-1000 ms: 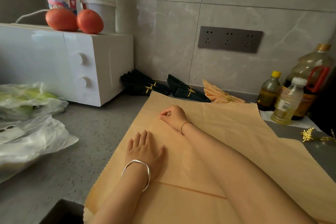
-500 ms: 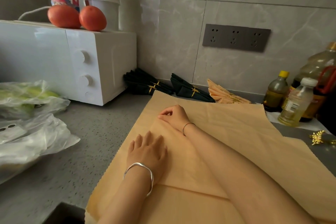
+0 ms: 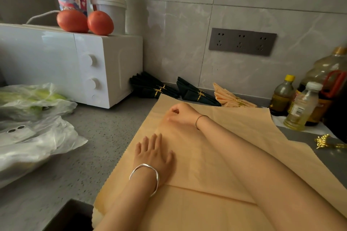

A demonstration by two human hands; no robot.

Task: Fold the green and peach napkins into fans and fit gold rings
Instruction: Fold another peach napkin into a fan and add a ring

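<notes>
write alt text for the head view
A left hand lies flat on a peach napkin spread on a grey counter while the right hand pinches its fold. Ringed green fans and a peach fan lie by the wall.

Head camera looks down (closely) over counter.

Peach napkin: the near part runs off the bottom edge, and both forearms cover its middle. Right hand: curled fingers hide their tips, so a pinch on the napkin cannot be told. Oil jug: cut by the right edge. Gold ring: band too dim to make out. Sink: only a corner shows, at the bottom edge. Bags: contents blurred.
</notes>
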